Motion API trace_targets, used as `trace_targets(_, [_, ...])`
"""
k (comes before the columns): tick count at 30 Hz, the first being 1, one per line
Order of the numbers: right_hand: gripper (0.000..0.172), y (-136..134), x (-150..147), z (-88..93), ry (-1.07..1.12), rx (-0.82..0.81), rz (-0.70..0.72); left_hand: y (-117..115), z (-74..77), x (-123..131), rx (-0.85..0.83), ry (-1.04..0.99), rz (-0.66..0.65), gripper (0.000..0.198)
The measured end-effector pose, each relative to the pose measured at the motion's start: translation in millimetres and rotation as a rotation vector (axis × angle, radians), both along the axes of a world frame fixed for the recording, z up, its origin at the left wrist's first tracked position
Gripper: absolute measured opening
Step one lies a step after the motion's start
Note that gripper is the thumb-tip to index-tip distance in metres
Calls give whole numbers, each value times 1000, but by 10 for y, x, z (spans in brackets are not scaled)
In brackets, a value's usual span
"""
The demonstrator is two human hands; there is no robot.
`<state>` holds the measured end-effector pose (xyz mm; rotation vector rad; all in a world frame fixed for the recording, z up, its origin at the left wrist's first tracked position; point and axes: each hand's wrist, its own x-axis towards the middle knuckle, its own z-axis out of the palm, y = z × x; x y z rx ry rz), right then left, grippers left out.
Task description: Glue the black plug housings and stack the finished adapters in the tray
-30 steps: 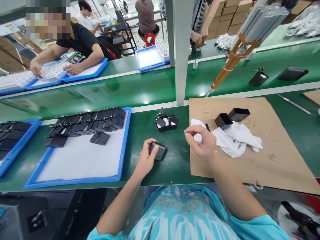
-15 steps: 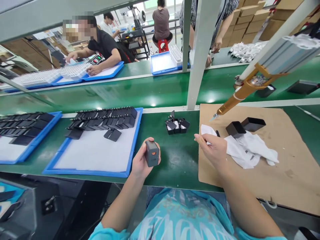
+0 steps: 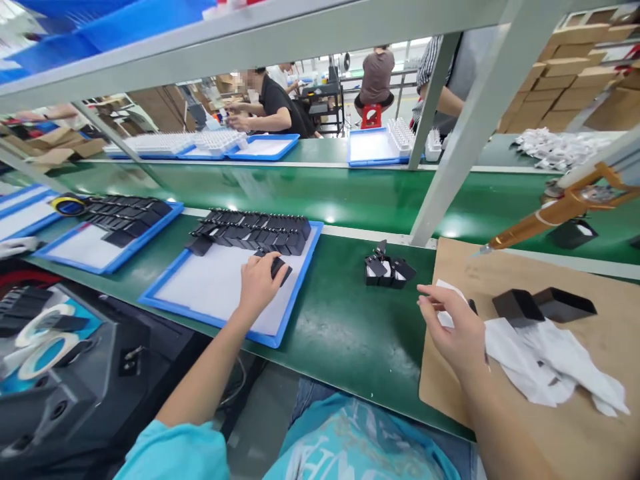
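Observation:
My left hand [image 3: 259, 283] has reached over the blue-rimmed tray [image 3: 287, 330]. Its fingers are closed round a small black charger [image 3: 281, 271], mostly covered by the hand. Behind it, rows of black chargers [image 3: 250, 230] stand along the tray's far side. My right hand [image 3: 453, 323] is held above the left edge of the cardboard sheet [image 3: 450, 393], fingers apart and nothing in them. A white cloth [image 3: 530, 360] lies to its right. Beyond the cloth are two black open-ended housings [image 3: 517, 307]. Small black pieces [image 3: 387, 270] sit in a cluster between my hands.
An orange dispenser [image 3: 535, 223] with a fine tip slants over the cardboard. A metal post [image 3: 460, 127] rises from the bench's far edge. Another tray of black parts [image 3: 127, 217] stands at the left. Across the green belt [image 3: 280, 190], a person in black works beside white parts.
My left hand has moved left from the bench to the tray, carrying the grey-black charger. The fingers of my right hand have spread from a pinch. The view has turned left.

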<state>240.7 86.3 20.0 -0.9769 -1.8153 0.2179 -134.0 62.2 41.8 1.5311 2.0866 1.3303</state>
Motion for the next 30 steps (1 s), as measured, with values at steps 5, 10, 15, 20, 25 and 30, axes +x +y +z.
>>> trace_targets(5, [20, 23, -18, -8, -46, -2, -15, -39, 38, 118, -45, -686, -106, 36])
trace_targets(10, [15, 7, 200, 61, -142, -80, -164, -200, 112, 673, -97, -1414, -316, 25])
trace_targets(15, [28, -227, 812, -256, -459, -202, -447, -252, 34, 1089, -190, -1700, -321, 19])
trace_targets(20, [17, -534, 1190, -557, -319, -242, -500, -276, -137, 1495, -350, -1823, -272, 23])
trace_targets(25, [10, -649, 1050, -342, -70, -160, -658, -302, -170, 1939, -461, -1888, -279, 21])
trace_targets(30, [8, -734, 500, -17, 259, -9, -398, -339, -110, 2262, -566, -1925, -326, 23])
